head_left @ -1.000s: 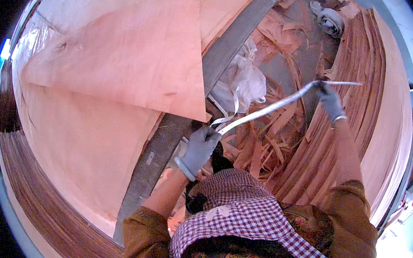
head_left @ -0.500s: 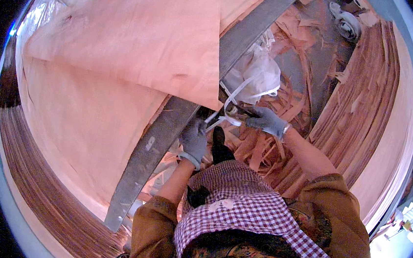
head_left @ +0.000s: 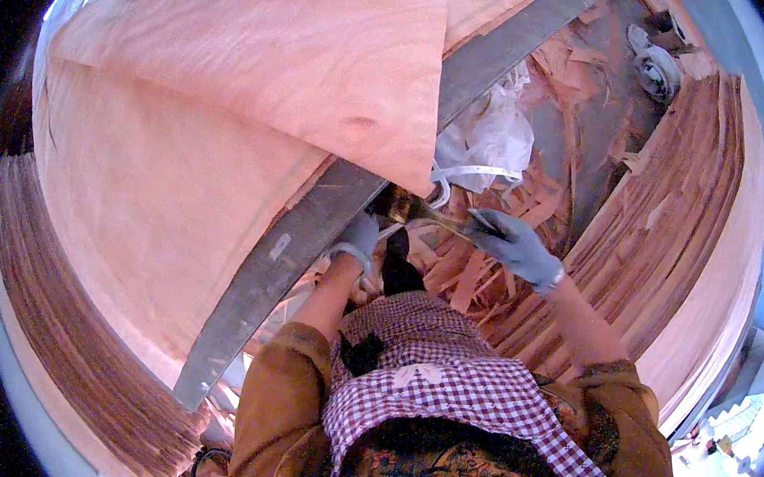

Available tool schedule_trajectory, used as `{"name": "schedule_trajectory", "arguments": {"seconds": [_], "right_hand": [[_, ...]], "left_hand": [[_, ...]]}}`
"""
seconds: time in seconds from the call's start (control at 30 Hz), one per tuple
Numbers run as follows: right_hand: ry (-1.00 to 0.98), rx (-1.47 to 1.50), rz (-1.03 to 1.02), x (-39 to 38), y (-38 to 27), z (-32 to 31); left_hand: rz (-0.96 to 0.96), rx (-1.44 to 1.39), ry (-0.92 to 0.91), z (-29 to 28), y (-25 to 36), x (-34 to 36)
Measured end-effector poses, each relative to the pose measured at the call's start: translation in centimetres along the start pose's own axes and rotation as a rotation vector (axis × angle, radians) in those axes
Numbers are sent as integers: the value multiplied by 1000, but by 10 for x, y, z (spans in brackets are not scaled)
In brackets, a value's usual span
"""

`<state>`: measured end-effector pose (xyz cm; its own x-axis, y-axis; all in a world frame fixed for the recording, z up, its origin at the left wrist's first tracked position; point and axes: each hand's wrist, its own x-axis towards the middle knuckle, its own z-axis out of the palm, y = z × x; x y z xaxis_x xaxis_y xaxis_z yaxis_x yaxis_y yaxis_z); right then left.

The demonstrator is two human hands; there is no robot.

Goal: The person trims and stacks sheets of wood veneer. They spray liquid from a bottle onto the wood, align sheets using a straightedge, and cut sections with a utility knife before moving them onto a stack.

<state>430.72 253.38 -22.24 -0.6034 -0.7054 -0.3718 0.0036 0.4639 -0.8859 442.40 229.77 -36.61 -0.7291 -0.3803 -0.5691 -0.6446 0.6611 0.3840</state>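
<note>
My right hand [head_left: 519,249], in a grey glove, is closed on the dark handle of what looks like a brush [head_left: 441,217], its brownish, bristly end pointing left. That end meets the dark space beside the overhanging corner of a thin wood veneer sheet [head_left: 261,64]. My left hand [head_left: 360,235], also gloved, reaches in by the grey metal beam [head_left: 277,247]; its fingers are hidden in shadow. A white strap [head_left: 477,170] lies over a crumpled white plastic bag [head_left: 489,139] just beyond my hands.
A tall stack of veneer sheets [head_left: 667,195] stands at right, and another stack [head_left: 75,321] at lower left. Torn veneer strips [head_left: 530,206] litter the floor between. A white roll [head_left: 658,74] lies at the far right. My dark shoe [head_left: 400,267] shows below the brush.
The white strap that hung between my hands now lies on the bag side. My right hand has shifted right and slightly down; my left is further under the beam's edge. The view has moved slightly.
</note>
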Motion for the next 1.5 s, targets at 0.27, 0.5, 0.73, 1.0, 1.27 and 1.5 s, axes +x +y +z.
{"name": "schedule_trajectory", "arguments": {"seconds": [0.27, 0.5, 0.73, 1.0, 1.27, 1.5], "right_hand": [[-251, -947, 63, 54, -19, 37], [-247, -833, -67, 71, 27, 16], [-355, -710, -8, 68, 29, 17], [-668, -203, -22, -13, -130, 166], [-886, 242, -128, -57, -226, 404], [-740, -265, -37, -29, -263, 385]], "left_hand": [[67, -409, 394, 28, -8, 14], [76, 187, 122, -35, -106, -200], [-888, 429, -571, 22, -397, -512], [45, -529, -126, -95, -297, -410], [190, -1179, 258, -191, -273, -411], [-171, -1621, 366, -168, -367, -422]]}}
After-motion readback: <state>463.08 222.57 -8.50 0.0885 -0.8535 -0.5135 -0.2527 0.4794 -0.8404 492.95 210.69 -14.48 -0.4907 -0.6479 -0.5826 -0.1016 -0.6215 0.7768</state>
